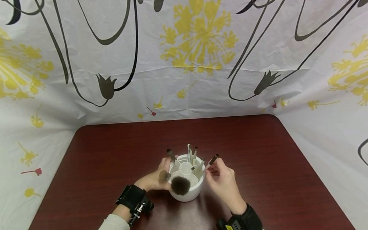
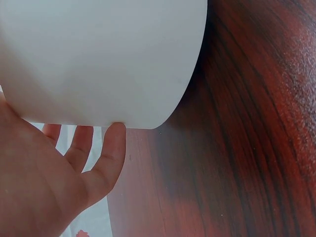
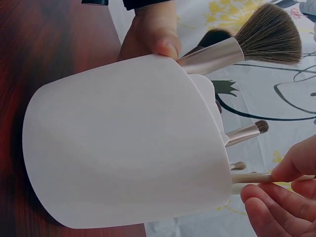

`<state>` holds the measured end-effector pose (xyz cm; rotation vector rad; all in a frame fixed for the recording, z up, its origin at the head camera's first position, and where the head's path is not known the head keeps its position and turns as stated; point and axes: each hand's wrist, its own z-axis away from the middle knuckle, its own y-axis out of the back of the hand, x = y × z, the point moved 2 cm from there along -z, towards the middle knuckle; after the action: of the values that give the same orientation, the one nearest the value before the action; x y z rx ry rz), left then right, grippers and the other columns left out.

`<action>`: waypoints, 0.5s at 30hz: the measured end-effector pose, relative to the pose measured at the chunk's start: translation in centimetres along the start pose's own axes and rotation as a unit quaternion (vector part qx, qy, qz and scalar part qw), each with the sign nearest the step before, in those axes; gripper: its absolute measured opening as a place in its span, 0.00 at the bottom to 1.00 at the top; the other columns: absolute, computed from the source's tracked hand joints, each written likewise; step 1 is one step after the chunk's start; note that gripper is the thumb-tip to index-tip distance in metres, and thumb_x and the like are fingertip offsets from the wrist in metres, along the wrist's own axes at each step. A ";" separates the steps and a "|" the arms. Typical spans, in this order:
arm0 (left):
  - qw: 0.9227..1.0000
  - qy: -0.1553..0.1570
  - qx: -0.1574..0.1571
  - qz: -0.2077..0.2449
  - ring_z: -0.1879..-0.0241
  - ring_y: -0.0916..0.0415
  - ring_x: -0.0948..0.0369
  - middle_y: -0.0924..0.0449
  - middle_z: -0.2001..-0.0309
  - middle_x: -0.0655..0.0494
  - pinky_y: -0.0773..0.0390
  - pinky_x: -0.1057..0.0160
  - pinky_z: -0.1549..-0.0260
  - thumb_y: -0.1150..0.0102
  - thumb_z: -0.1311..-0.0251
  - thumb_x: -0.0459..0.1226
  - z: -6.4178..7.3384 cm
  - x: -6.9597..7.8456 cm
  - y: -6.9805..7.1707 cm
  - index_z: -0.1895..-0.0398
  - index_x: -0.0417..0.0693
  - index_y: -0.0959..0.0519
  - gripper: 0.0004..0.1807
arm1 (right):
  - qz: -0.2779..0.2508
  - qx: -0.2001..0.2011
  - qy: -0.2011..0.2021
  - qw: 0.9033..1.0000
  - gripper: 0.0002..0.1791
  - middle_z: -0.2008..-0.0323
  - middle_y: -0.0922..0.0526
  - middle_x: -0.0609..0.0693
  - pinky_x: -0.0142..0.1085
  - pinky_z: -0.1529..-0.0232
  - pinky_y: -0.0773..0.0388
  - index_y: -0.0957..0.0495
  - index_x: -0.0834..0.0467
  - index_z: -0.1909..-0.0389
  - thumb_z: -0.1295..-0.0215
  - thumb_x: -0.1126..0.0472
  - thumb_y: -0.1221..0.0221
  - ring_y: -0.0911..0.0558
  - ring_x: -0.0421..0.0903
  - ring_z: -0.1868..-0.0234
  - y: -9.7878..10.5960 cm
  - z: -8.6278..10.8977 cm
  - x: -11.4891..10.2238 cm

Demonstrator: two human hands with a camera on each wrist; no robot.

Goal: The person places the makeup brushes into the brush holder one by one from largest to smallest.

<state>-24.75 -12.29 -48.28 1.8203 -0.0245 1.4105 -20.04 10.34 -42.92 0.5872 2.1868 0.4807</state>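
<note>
A white round makeup brush holder point(image 1: 187, 196) with a divided top stands on the table, holding several brushes. My left hand point(image 1: 154, 179) grips its left side; in the right wrist view the thumb point(image 3: 168, 47) lies at the rim, and in the left wrist view fingers point(image 2: 114, 143) touch the white wall point(image 2: 113, 64). With thumb and fingers, my right hand point(image 1: 222, 181) pinches a slim dark-tipped makeup brush point(image 1: 213, 159) at the holder's right edge. The brush's lower end is hidden inside the rim. A big fluffy brush point(image 3: 269, 37) leans out on the near side.
Thinner brushes point(image 1: 193, 155) stick up from the holder's far compartments, and a small brush point(image 3: 247, 133) leans out near the right hand. Beneath is a dark red wood table point(image 1: 125, 144). A white patterned cloth point(image 1: 185, 90) hangs behind and beside it.
</note>
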 end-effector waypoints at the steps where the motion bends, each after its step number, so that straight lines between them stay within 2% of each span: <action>1: 1.000 -0.001 0.000 0.001 0.40 0.54 0.42 0.54 0.40 0.34 0.43 0.41 0.47 0.27 0.68 0.42 0.0 0.0 0.0 0.35 0.37 0.54 0.58 | 0.000 -0.002 -0.002 1.000 0.16 0.75 0.21 0.52 0.30 0.73 0.23 0.32 0.63 0.68 0.56 0.78 0.40 0.21 0.41 0.75 0.0 0.0 0.0; 15: 1.000 -0.003 0.000 0.005 0.40 0.54 0.42 0.53 0.40 0.35 0.43 0.42 0.47 0.27 0.68 0.42 0.1 -0.1 0.0 0.35 0.36 0.54 0.58 | -0.006 -0.001 -0.006 1.000 0.17 0.73 0.21 0.51 0.30 0.72 0.24 0.30 0.64 0.65 0.57 0.79 0.40 0.21 0.40 0.73 -0.2 0.0 -0.1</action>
<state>-24.76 -12.39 -48.39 1.8258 -0.0370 1.4123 -20.03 10.12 -42.94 0.5741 2.1761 0.4725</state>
